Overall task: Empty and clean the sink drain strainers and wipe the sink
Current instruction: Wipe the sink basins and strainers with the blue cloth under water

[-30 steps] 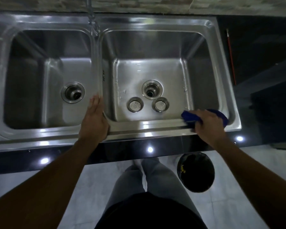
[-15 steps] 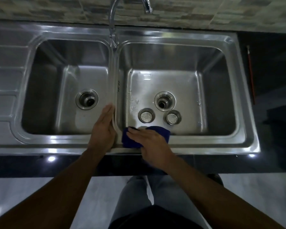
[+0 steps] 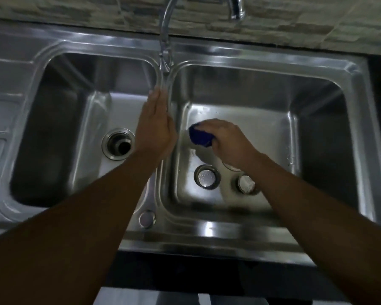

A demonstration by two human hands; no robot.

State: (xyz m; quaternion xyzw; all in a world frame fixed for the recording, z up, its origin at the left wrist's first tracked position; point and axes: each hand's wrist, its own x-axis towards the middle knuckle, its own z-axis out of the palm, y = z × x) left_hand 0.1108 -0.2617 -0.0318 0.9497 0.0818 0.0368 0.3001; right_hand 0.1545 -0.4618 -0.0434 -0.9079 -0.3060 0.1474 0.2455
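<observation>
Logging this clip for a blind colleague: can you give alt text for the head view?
The right hand presses a blue cloth on the floor of the right basin of a steel double sink, where two strainers lie loose. The left hand rests flat on the divider below the tap.

I'm looking at a home kitchen: a stainless double-bowl sink [image 3: 207,230] set into a dark bench [image 3: 207,274], a curved tap [image 3: 166,29] at its far edge, stone-look tiles [image 3: 295,23] behind.
</observation>
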